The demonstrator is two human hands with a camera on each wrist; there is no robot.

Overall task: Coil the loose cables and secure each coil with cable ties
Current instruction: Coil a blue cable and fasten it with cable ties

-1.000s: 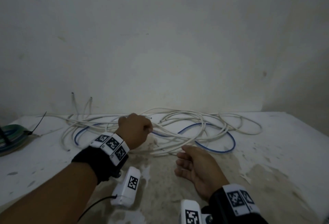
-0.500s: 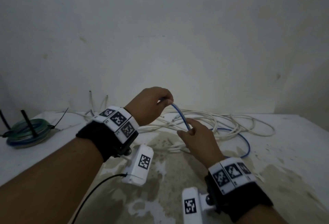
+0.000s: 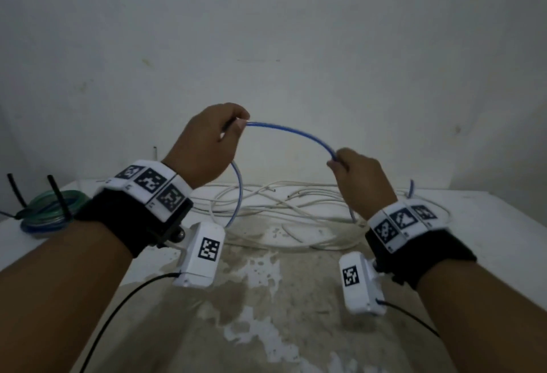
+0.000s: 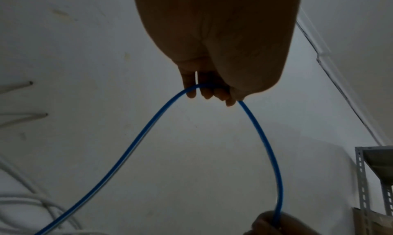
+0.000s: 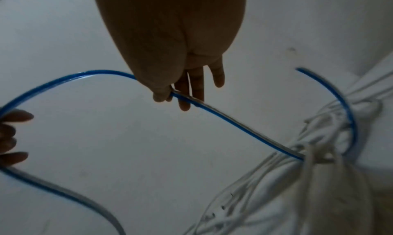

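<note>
Since half a second ago both hands have risen and spread apart, drawing the blue cable (image 3: 291, 132) into an arch above the worktop (image 3: 488, 224). From the head camera, the left hand (image 3: 207, 147) is raised higher, fingers curled round the cable, while the right hand (image 3: 359, 178) pinches it lower down; beneath them lies the tangle of white cables (image 3: 275, 209), and a tied green coil (image 3: 50, 209) sits at far left. From the left wrist, the left hand (image 4: 214, 42) has its fingertips (image 4: 207, 93) hooked over the cable (image 4: 132, 146), which falls away on both sides, and a metal shelf frame (image 4: 361, 179) shows at right. From the right wrist, the right hand (image 5: 170, 37) clamps thumb against fingers on the cable (image 5: 234, 122), whose free end curls up beyond the white cables (image 5: 266, 179).
</note>
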